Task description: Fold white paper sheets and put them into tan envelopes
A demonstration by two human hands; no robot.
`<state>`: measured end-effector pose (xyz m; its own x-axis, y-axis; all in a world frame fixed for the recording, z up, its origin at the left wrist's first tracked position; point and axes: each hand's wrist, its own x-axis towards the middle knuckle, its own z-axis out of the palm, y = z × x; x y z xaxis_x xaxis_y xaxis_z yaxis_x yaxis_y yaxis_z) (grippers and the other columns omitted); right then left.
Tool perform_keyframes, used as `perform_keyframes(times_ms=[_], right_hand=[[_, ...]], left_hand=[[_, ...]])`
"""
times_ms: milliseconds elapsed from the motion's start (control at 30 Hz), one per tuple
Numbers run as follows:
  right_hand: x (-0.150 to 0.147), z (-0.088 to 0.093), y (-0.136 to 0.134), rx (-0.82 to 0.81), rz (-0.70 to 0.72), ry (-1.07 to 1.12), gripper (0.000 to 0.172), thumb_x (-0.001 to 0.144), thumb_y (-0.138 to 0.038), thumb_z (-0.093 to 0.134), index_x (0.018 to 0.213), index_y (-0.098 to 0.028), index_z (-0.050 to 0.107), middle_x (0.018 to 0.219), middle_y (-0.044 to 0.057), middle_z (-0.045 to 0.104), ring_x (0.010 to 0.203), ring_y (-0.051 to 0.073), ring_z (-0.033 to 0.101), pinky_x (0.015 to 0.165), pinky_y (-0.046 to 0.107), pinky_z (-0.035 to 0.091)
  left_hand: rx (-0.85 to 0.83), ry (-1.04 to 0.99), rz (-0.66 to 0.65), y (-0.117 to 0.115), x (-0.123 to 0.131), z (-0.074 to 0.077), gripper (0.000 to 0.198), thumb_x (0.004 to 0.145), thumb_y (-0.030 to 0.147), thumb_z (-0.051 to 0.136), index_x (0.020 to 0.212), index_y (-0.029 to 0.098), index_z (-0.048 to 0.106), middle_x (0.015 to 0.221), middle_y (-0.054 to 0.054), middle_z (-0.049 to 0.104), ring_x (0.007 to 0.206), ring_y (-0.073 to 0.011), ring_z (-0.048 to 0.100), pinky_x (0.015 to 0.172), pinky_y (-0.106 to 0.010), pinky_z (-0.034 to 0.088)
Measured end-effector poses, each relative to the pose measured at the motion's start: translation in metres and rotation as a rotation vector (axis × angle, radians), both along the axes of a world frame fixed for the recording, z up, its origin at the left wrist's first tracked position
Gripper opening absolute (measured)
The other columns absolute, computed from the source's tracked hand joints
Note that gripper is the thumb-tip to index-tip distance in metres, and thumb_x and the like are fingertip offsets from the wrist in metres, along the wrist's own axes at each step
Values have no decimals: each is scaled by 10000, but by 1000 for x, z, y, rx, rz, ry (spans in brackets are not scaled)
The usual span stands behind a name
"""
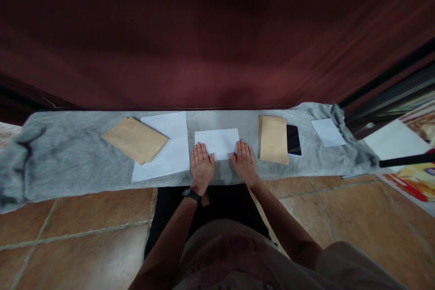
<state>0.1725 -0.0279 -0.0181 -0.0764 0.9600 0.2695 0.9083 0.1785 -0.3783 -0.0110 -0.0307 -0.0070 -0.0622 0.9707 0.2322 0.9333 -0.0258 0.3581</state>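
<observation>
A white sheet of paper [217,141], seemingly folded, lies flat on the grey cloth in front of me. My left hand [202,163] rests palm down at its lower left corner, fingers stretched out. At the lower right corner, my right hand [244,161] also lies flat with its fingers extended. Both hands touch the edges of the paper and grip nothing. To the right of my right hand is a stack of brown envelopes [273,139]. Left of my left hand, more brown envelopes [134,139] lie slantwise on larger white sheets [163,163].
A dark-screened phone [294,140] lies beside the right envelopes. Farther right is another white paper [328,132]. The narrow surface is covered by a grey cloth [74,154], with a dark red curtain [204,54] behind it. White board and printed material stand at the far right.
</observation>
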Motion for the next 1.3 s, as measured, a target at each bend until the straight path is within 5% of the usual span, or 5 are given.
perform_keyframes(times_ms=[233,400,733,1300], right_hand=[[5,6,-4,-9,-99,63,612,1062,-345,375,1576,-17,337,1644,252,305,1534,355,297,1217,611,292],[-16,16,16,-47,52,95,597,1078,-361,316,1588,-52,329,1669,188,293,1572,293,221,1260,531,256],[-42,10,68,-152,203,34,533,1087,-365,307,1528,-112,467,1630,138,397,1541,259,314,1280,503,209],[-12,-6,85,-6,-4,-89,603,1084,-413,331,1558,-47,399,1629,194,375,1496,315,378,1242,518,251]], left_hand=[[5,-43,24,-4,-5,10,602,1044,325,356,1564,20,336,1617,-259,362,1555,-343,255,1253,-574,257],[-26,-53,-117,17,16,19,611,1038,312,338,1604,88,280,1676,-170,292,1583,-275,183,1295,-511,170],[-163,28,-202,67,20,2,613,979,180,315,1579,56,346,1667,-170,311,1582,-276,187,1288,-505,174],[-76,97,15,77,-7,-4,654,1045,380,309,1572,-6,322,1662,-217,284,1563,-315,243,1281,-500,206]])
